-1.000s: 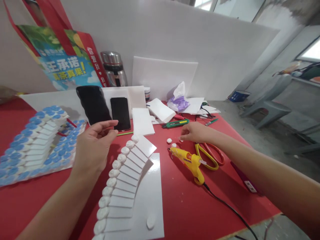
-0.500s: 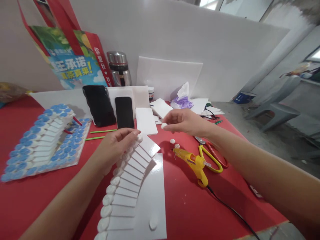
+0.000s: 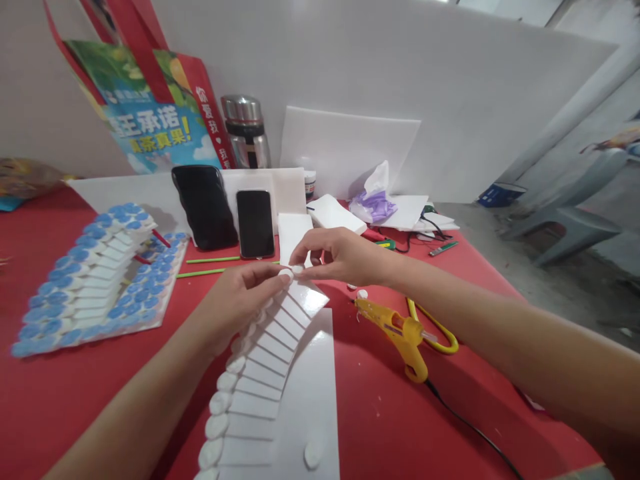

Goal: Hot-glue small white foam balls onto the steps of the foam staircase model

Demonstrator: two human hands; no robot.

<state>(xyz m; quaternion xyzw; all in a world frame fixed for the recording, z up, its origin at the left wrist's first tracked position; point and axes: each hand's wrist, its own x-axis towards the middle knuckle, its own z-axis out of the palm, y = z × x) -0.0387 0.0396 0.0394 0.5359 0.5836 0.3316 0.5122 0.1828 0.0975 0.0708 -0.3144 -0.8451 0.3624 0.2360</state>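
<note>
A curved white staircase model (image 3: 273, 353) of foam strips stands on a white base sheet (image 3: 313, 400), with small white discs along its left edge. My left hand (image 3: 240, 300) grips the top of the staircase, fingers closed on the uppermost step. My right hand (image 3: 340, 257) pinches a small white disc (image 3: 298, 269) and holds it at the top step, touching my left fingertips. A yellow glue gun (image 3: 400, 330) lies on the red table (image 3: 75, 393) just right of the model.
A finished staircase model with blue discs (image 3: 95, 273) sits at the left. Two phones (image 3: 225, 213) lean on white foam boards behind. A steel flask (image 3: 245, 133), a printed bag (image 3: 150, 113), green sticks (image 3: 210, 261), yellow scissors (image 3: 440, 337), loose discs (image 3: 362, 293) and foam pieces (image 3: 335, 213) lie around.
My right hand picked a white disc off the table and carried it left to the top step. My left hand came down and closed on the staircase top.
</note>
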